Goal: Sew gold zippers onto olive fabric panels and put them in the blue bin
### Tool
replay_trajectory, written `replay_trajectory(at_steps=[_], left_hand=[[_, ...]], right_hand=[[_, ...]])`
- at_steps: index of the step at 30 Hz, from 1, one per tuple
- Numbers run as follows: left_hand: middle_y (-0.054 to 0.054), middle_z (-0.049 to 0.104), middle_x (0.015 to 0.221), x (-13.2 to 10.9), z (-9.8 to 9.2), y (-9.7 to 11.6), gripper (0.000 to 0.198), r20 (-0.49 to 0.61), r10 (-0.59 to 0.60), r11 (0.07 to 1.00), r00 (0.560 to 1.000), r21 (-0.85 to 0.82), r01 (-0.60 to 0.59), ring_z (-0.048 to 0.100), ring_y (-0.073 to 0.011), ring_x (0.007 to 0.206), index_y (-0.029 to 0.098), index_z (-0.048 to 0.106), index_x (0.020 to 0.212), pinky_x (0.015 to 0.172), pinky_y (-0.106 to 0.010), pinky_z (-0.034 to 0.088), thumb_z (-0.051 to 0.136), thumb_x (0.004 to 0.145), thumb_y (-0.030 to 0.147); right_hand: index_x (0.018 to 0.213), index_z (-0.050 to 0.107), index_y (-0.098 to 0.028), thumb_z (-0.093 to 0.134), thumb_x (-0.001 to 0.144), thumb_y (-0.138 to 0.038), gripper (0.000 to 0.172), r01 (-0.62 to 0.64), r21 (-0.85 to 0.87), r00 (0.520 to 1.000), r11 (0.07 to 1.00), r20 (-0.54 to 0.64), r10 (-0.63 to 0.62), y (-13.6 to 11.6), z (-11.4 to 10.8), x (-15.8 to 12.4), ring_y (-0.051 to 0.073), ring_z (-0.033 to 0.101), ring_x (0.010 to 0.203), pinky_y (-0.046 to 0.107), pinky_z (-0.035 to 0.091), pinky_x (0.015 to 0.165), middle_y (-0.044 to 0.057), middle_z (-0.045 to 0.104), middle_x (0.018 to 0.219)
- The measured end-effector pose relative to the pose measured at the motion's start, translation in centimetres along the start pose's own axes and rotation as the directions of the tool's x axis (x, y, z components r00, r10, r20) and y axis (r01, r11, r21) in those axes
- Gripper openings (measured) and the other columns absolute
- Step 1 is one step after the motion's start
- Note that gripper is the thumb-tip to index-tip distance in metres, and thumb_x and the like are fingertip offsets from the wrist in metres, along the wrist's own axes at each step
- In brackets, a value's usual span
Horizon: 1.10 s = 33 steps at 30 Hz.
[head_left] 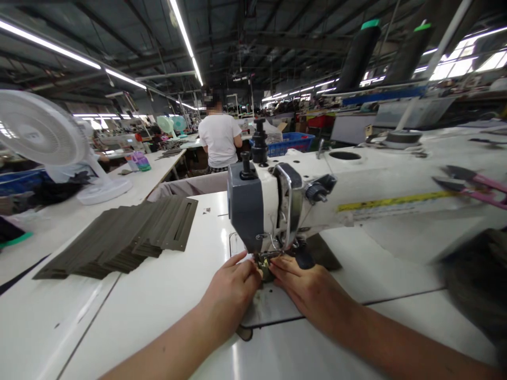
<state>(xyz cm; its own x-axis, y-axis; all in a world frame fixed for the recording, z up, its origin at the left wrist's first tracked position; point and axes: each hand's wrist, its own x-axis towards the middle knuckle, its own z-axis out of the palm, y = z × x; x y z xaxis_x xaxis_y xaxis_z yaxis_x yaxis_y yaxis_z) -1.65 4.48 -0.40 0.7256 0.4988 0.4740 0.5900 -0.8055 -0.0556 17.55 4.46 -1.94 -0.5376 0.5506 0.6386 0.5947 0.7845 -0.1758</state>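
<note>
My left hand and my right hand sit close together at the front of the sewing machine, both grips angled inward, with the left fingertips and right fingertips almost meeting. Between them, a small piece of dark fabric lies under the metal presser foot. From this view, I cannot tell whether either grip is clamped on it or only pressing it down.

The machine stands on a white surface. To its left lies an overlapping stack of olive fabric strips, each with a long slot. Pink-handled shears lie to the right, beyond the yellow measuring tape along the machine's arm, and a dark fabric bundle fills the right edge. Farther out, a white fan stands at left, and a person in a white shirt stands with their back to me, near a blue plastic crate.
</note>
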Motion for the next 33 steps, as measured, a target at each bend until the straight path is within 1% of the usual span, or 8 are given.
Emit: replay_trajectory(at_steps=[4,7,12,18,21,25,30,33], left_hand=[[-0.006,0.059,0.077,0.10,0.13,-0.01,0.022,0.007,-0.014,1.000,1.000,0.004,0.014,0.059,-0.0174,0.075,0.012,0.058,0.086,0.087,-0.036,0.048,0.036,0.089,0.012],[-0.007,0.059,0.076,0.22,0.08,0.05,0.020,0.006,-0.018,1.000,1.000,0.017,0.018,0.058,-0.0181,0.074,0.012,0.057,0.084,0.080,-0.034,0.051,0.038,0.088,0.012],[-0.007,0.061,0.081,-0.04,0.16,-0.14,0.017,0.035,-0.015,1.000,0.999,-0.014,0.015,0.059,-0.0185,0.079,0.012,0.058,0.089,0.089,-0.034,0.047,0.041,0.086,0.012],[-0.006,0.062,0.084,-0.08,0.24,-0.44,0.015,0.076,-0.021,0.999,0.997,-0.026,0.023,0.060,-0.0184,0.082,0.014,0.058,0.091,0.092,-0.035,0.044,0.045,0.085,0.013],[-0.007,0.062,0.082,0.01,0.44,-0.56,0.014,0.064,0.003,1.000,0.998,-0.026,-0.002,0.060,-0.0191,0.082,0.013,0.059,0.089,0.091,-0.035,0.045,0.046,0.084,0.012],[-0.007,0.062,0.080,0.05,0.65,-0.66,0.014,0.038,0.001,1.000,0.999,-0.011,-0.001,0.060,-0.0189,0.079,0.012,0.060,0.085,0.090,-0.034,0.045,0.046,0.084,0.012],[-0.006,0.062,0.082,0.00,0.60,-0.63,0.018,0.034,-0.006,1.000,0.999,-0.009,0.007,0.061,-0.0185,0.081,0.013,0.060,0.088,0.090,-0.034,0.045,0.042,0.087,0.013],[-0.006,0.062,0.078,-0.04,0.55,-0.62,0.019,0.015,0.002,1.000,1.000,-0.002,-0.002,0.061,-0.0184,0.079,0.013,0.060,0.086,0.088,-0.034,0.046,0.042,0.087,0.013]], right_hand=[[0.089,0.063,-0.015,0.042,0.084,-0.007,0.022,-0.010,0.002,1.000,1.000,0.016,0.010,0.12,0.06,0.10,0.020,0.064,0.087,0.032,0.054,0.079,0.009,0.068,0.088],[0.088,0.063,-0.016,0.042,0.084,-0.009,0.023,-0.020,-0.008,1.000,1.000,0.012,0.020,0.22,0.12,0.15,0.020,0.064,0.087,0.031,0.053,0.079,0.009,0.068,0.089],[0.084,0.063,-0.014,0.043,0.083,-0.010,0.021,-0.045,0.009,0.998,0.999,0.039,0.045,0.16,0.08,0.07,0.022,0.063,0.087,0.035,0.053,0.079,0.012,0.067,0.093],[0.081,0.061,-0.016,0.045,0.082,-0.009,0.018,-0.055,0.016,0.997,0.998,0.055,0.054,0.13,0.18,0.12,0.021,0.062,0.090,0.034,0.052,0.081,0.009,0.067,0.082],[0.082,0.061,-0.015,0.044,0.082,-0.008,0.018,-0.031,-0.001,0.998,1.000,0.046,0.031,0.23,0.28,0.24,0.022,0.063,0.088,0.033,0.052,0.079,0.010,0.067,0.083],[0.080,0.061,-0.017,0.041,0.085,-0.010,0.022,-0.046,-0.003,0.998,0.999,0.052,0.046,0.37,0.52,0.21,0.021,0.062,0.090,0.033,0.051,0.081,0.008,0.066,0.077],[0.086,0.062,-0.015,0.043,0.082,-0.009,0.020,-0.043,0.003,0.999,0.999,0.034,0.043,0.36,0.56,0.15,0.021,0.063,0.089,0.033,0.051,0.082,0.009,0.067,0.085],[0.086,0.062,-0.015,0.044,0.081,-0.008,0.020,-0.038,0.017,0.999,0.999,0.036,0.037,0.34,0.43,0.21,0.021,0.063,0.089,0.033,0.051,0.081,0.009,0.067,0.085]])
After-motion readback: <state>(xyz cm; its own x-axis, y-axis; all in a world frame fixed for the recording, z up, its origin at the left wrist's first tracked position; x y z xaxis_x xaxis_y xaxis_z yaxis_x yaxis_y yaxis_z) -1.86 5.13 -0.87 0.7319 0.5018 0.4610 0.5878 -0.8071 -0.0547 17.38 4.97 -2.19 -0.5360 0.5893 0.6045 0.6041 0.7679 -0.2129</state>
